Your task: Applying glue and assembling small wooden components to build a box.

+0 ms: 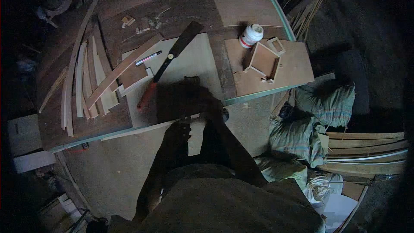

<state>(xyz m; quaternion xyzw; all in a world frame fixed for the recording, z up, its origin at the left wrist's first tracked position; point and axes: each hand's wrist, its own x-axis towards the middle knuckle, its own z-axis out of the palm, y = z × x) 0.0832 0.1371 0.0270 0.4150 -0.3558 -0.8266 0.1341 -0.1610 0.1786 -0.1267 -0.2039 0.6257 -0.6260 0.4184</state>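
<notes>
Deep shadow covers both hands at the bench's front edge. My left hand (179, 130) is closed, its fingers curled beside the end of a pale wood strip (133, 132); what it grips is hidden. My right hand (210, 107) reaches a little farther over the edge, its fingers lost in the dark. Beyond them a dark block-like shape (192, 80) lies on a pale board (196, 56). To the left rests a long tool with a dark flat blade and a red handle (147, 97), like a saw. A pen (148, 58) lies by a small wooden piece (133, 77).
Wood strips (82, 82) cover the bench's left side, with small offcuts (148, 23) behind. On the right, a white bottle (252, 36) stands beside an open wooden box frame (264, 62) on a board (297, 69). Stuffed sacks (297, 140) and stacked planks (366, 151) lie right of me.
</notes>
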